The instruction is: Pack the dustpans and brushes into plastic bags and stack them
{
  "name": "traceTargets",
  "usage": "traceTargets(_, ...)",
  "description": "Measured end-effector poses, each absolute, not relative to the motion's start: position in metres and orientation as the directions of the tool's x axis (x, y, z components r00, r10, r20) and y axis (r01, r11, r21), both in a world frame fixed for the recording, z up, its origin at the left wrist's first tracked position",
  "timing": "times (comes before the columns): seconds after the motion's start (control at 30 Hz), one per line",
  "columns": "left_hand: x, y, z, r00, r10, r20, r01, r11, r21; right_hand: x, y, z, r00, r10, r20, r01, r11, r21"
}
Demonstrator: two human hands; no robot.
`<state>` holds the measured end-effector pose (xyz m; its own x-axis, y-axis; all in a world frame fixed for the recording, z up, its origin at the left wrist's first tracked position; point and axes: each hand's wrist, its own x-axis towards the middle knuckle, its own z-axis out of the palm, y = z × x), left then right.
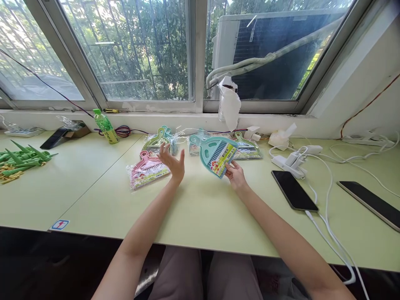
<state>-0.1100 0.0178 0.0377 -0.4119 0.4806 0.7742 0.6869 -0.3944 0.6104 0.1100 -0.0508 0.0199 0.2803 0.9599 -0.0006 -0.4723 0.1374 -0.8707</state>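
Note:
My right hand (236, 176) grips the lower right corner of a teal dustpan and brush set (215, 152), tilted above the table with its colourful label facing me. My left hand (173, 163) is raised with its fingers spread and nothing in it. Close behind that hand lies a pink dustpan and brush set (148, 170) in clear wrapping. A green wrapped set (159, 141) lies farther back, beside a teal one that is partly hidden. Behind the held set are another teal wrapped set (194, 143), mostly covered, and a green one (248, 148) to the right.
A green-capped bottle (106, 126) stands at the back left, near green plastic pieces (23, 160). On the right lie a phone (294, 190) with a cable, a second phone (371, 204) and a power strip (289, 163). The table's front edge (218, 250) runs above my lap.

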Motion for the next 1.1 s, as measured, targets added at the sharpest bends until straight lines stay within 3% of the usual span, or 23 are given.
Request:
traceTargets(0.1, -0.121, 0.035, 0.033, -0.465, 0.617, 0.634, 0.500, -0.408, 0.764, 0.111, -0.050, 0.021, 0.293, 0.956, -0.005, -0.471, 0.140, -0.871)
traceTargets(0.2, -0.130, 0.053, 0.023, -0.249, 0.852, 0.460, 0.187, -0.423, 0.886, 0.113, -0.051, 0.022, 0.304, 0.953, -0.007, -0.438, 0.133, -0.889)
traceTargets(0.3, -0.131, 0.060, 0.017, -0.083, 0.913, 0.400, 0.021, -0.400, 0.916, 0.117, -0.051, 0.024, 0.287, 0.958, -0.004, -0.372, 0.108, -0.922)
traceTargets(0.5, -0.130, 0.057, 0.020, -0.064, 0.938, 0.340, -0.030, -0.342, 0.939, 0.133, -0.044, 0.031, 0.251, 0.964, 0.086, -0.203, 0.139, -0.969)
traceTargets(0.7, -0.125, 0.055, 0.017, 0.010, 0.944, 0.330, 0.031, -0.330, 0.943, 0.128, -0.043, 0.027, 0.167, 0.984, 0.058, -0.215, 0.094, -0.972)
traceTargets(0.87, -0.116, 0.054, 0.005, -0.120, 0.954, 0.273, 0.182, -0.249, 0.951, 0.115, -0.044, 0.014, 0.193, 0.981, -0.024, -0.247, 0.025, -0.969)
traceTargets(1.03, -0.121, 0.053, 0.014, -0.383, 0.855, 0.349, 0.124, -0.326, 0.937, 0.122, -0.042, 0.015, 0.276, 0.959, -0.060, -0.330, 0.036, -0.943)
traceTargets(1.1, -0.117, 0.051, 0.017, -0.477, 0.822, 0.310, 0.027, -0.339, 0.940, 0.127, -0.040, 0.017, 0.323, 0.945, -0.049, -0.373, 0.079, -0.924)
